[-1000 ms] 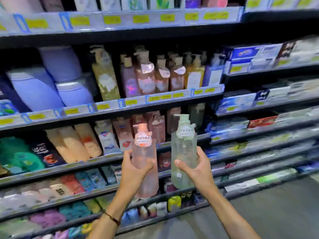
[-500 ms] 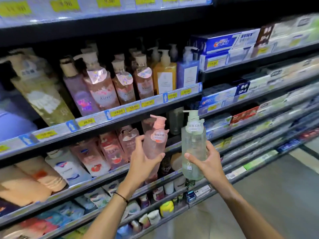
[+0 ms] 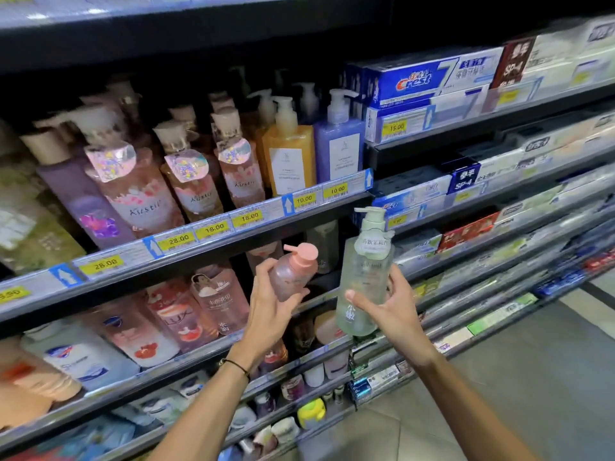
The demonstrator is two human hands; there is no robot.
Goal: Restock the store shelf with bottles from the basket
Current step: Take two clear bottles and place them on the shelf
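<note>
I see the left hand point(image 3: 269, 316) gripping a pink pump bottle point(image 3: 293, 272), tilted toward the shelf point(image 3: 133, 256), while the right hand point(image 3: 394, 316) holds a pale green pump bottle point(image 3: 364, 281) upright just beside it. The lower rows point(image 3: 299, 387) blur; possibly small jars.

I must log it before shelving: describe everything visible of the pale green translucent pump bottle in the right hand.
The pale green translucent plastic pump bottle is tall and rounded, with a matching pump head whose spout points left. A pale tag with Chinese print collars its neck; white characters sit low on the body. It is held nearly upright in mid-air before the shelves. The right hand grips its lower half, thumb on the front, fingers round the right side.
</note>
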